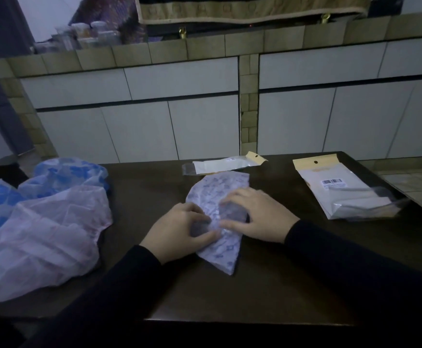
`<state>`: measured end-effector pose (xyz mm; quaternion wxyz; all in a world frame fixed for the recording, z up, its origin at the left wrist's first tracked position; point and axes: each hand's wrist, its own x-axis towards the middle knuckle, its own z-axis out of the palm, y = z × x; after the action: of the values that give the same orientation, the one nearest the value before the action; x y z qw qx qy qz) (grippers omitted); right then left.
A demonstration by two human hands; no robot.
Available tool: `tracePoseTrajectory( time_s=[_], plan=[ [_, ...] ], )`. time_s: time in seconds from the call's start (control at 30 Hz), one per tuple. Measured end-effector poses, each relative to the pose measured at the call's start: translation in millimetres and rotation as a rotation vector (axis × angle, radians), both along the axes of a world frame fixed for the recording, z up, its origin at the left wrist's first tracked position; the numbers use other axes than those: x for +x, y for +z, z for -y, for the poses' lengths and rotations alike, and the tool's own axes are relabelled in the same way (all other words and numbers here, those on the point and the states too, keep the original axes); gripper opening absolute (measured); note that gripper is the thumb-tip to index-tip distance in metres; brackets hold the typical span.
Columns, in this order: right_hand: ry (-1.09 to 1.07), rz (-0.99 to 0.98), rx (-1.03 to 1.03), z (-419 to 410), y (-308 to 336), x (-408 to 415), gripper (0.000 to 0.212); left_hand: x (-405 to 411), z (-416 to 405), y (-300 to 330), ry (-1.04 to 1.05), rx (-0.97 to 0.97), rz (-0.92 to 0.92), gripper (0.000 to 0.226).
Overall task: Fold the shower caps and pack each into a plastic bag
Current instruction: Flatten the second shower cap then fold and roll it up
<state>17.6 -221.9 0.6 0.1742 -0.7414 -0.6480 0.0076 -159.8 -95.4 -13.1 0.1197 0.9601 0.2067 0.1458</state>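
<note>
Both hands work a patterned shower cap (pixel 220 194) on a dark surface (pixel 267 280). The left hand (pixel 177 231) pinches the cap's gathered middle between curled fingers and thumb; the right hand (pixel 256 217) lies flat on it, fingers straight, pressing down. The cap fans out beyond and below the grip. Two plastic bags (pixel 223 165) (pixel 343 189) lie beyond the right hand; loose caps (pixel 44 222) are heaped left of the left hand.
</note>
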Motion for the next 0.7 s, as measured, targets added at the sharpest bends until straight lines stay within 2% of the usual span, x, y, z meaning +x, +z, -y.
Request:
tracePoseTrajectory(
  time_s=[0.07,0.17,0.27,0.33,0.4,0.5,0.6,0.7],
  plan=[
    [0.177,0.019,-0.032,15.9,6.4,-3.6,0.033,0.3,6.8,-2.1,0.015,-0.001,0.074,0.053],
    [0.244,0.031,-0.076,29.1,5.5,-0.8,0.019,-0.3,11.5,-1.7,-0.053,0.036,0.159,0.030],
    [0.199,-0.174,-0.061,36.4,-0.6,4.8,0.019,-1.0,12.5,-5.0,-0.237,0.118,0.282,0.016],
    [0.179,-0.317,-0.063,41.4,-1.0,9.5,0.015,-0.9,16.3,-4.1,-0.355,0.048,0.248,0.012],
    [0.192,-0.367,-0.096,46.5,1.9,13.0,0.025,-0.5,18.2,-3.5,-0.403,-0.059,0.167,0.014],
    [0.222,-0.343,-0.222,50.3,8.3,13.9,0.043,-1.0,14.8,-5.7,-0.372,-0.161,0.157,0.019],
    [0.222,-0.293,-0.211,46.3,9.9,12.1,0.037,-3.2,12.7,-6.7,-0.340,-0.221,0.155,0.030],
    [0.183,-0.333,-0.194,42.1,9.6,7.1,0.025,-4.2,13.8,-7.7,-0.336,-0.213,0.164,0.041]
  ],
)
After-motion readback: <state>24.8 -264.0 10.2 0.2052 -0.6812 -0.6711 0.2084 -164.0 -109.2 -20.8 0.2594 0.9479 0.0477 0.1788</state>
